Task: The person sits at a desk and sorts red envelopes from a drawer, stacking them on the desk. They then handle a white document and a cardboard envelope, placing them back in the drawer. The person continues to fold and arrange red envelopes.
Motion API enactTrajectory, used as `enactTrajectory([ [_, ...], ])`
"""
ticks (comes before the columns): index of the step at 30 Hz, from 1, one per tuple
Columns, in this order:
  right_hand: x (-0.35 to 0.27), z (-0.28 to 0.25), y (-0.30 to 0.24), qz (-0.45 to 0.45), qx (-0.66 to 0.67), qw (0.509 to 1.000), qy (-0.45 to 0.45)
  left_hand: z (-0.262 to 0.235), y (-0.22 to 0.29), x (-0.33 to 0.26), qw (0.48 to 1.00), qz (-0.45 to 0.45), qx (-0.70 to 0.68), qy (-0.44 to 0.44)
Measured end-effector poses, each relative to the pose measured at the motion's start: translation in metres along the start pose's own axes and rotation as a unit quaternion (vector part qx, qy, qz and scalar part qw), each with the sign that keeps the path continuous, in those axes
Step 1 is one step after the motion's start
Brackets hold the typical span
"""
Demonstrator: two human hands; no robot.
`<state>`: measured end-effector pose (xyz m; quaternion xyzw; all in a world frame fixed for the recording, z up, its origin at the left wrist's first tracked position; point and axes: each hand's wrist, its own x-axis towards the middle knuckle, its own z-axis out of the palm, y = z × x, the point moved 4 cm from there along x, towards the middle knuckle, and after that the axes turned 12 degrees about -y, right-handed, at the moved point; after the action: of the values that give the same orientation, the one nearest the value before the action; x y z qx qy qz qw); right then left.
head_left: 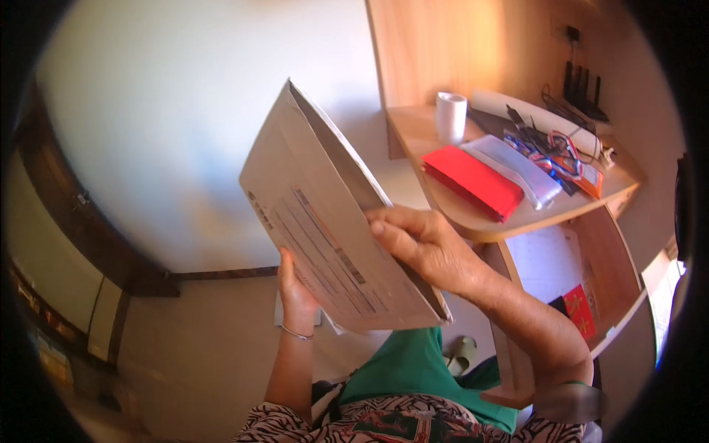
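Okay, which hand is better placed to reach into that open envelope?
Probably the right hand: its fingers already grip the envelope at the long open edge. The left hand supports it from underneath, behind the lower edge, farther from the opening.

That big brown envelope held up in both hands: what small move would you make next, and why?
Probably slip the right hand into the envelope: its top edge gapes open, those fingers already grip the near edge, and the left hand steadies it from below.

Brown envelope (325,221) in both hands
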<state>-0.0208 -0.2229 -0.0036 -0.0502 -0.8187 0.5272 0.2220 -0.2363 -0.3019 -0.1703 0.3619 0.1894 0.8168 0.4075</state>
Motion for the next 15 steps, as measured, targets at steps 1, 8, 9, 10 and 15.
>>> enactTrajectory([
  [1,0.001,0.001,0.001,-0.022,0.033,0.999,0.0,0.001,0.001,0.001,1.0,0.007,0.009,-0.002],
  [8,-0.001,-0.009,-0.004,-0.064,0.167,0.983,0.033,0.045,0.028,0.0,0.997,0.044,0.003,0.062],
  [9,0.0,-0.012,-0.003,-0.066,0.153,0.985,0.036,0.059,0.029,-0.008,0.995,0.063,0.029,0.07],
  [10,0.001,-0.016,0.002,-0.03,0.123,0.991,0.035,0.074,0.028,-0.019,0.992,0.081,0.055,0.079],
  [15,0.009,-0.02,0.039,0.07,0.018,0.997,0.0,0.084,0.02,-0.022,0.997,0.049,0.005,0.064],
])
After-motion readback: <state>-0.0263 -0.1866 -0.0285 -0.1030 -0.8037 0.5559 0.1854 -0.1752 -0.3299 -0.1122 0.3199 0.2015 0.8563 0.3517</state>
